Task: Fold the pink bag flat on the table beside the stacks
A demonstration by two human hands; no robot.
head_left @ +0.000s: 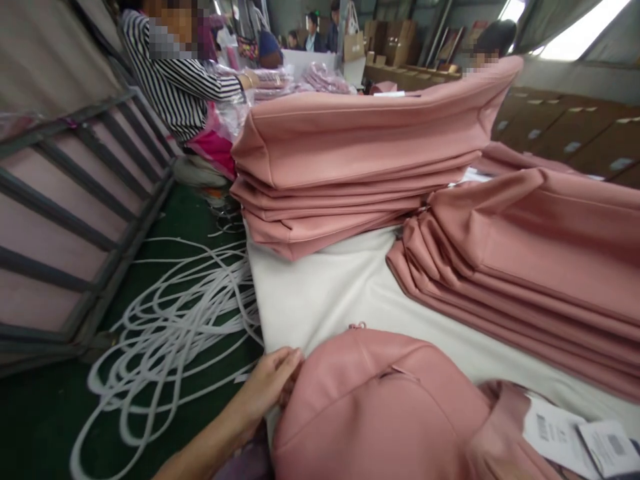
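A pink leather-like bag (370,407) with a rounded top and piped seams lies on the white-covered table (320,293), close to me. My left hand (280,373) is closed on its left edge, thumb on the near side and fingers partly hidden behind the edge. A small zipper pull (357,326) sticks up at the bag's top. White paper tags (560,427) with printed labels lie at its right side, by a folded strap-like piece. My right hand is out of view.
Pink bags are piled in a far stack (360,147) and a right stack (540,267). Looped white cord (175,327) lies on the green floor, beside a metal-railed frame (75,220). A person in a striped sleeve (215,87) stands beyond; brown cartons (565,127) line the right.
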